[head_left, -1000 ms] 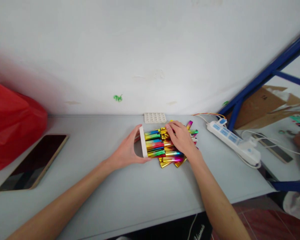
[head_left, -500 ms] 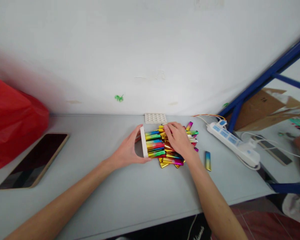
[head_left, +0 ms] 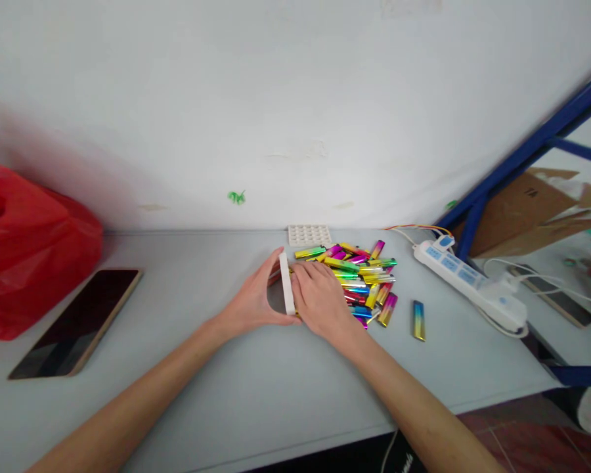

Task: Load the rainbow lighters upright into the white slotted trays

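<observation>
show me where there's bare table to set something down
Bare table lies between the phone and the left hand, and between the two forearms. It is crowded around the right hand, where shiny coloured pieces lie heaped; a lone piece lies nearer the power strip.

From afar I count one gridded tray [head_left: 309,235], one white slab [head_left: 286,284], one lone lighter [head_left: 419,320], heaped lighters [head_left: 342,265] too jumbled to tally, one red bag [head_left: 34,256], one power strip [head_left: 465,279]

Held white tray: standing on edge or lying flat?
On edge: the white tray stands upright, narrow side showing, in the left hand.
</observation>
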Demonstrator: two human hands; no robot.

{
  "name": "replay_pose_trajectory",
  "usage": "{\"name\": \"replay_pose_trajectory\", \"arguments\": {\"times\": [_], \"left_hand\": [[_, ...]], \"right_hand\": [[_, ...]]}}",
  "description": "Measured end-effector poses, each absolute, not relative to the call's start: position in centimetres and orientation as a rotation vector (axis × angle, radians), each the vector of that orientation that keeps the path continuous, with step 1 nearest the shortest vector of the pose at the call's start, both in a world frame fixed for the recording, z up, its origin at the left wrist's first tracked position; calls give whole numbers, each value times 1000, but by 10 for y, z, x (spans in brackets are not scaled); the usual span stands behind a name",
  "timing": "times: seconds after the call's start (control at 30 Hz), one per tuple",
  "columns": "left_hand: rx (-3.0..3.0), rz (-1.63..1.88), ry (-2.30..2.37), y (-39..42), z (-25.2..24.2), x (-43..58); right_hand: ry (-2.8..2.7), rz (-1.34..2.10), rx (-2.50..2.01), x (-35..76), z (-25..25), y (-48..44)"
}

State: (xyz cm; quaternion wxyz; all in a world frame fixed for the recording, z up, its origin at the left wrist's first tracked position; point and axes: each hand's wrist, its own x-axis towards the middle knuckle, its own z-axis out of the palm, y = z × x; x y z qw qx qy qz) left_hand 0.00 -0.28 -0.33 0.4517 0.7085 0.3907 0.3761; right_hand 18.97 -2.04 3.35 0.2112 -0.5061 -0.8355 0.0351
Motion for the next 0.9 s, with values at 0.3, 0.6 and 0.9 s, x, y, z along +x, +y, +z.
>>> {"name": "replay_pose_trajectory", "arguments": {"times": [0.3,0.6,0.9], "left_hand": [[1843,914,991,-4,11,-15],[1895,892,1018,0,7,-29],[1973,886,983,-4,8,-22]], "right_hand": [[-2366,-85,-1484,211,29,-11],[-2335,-13,-1522,220,33,-11],[-2464,4,-1512,189,22,-33]]}}
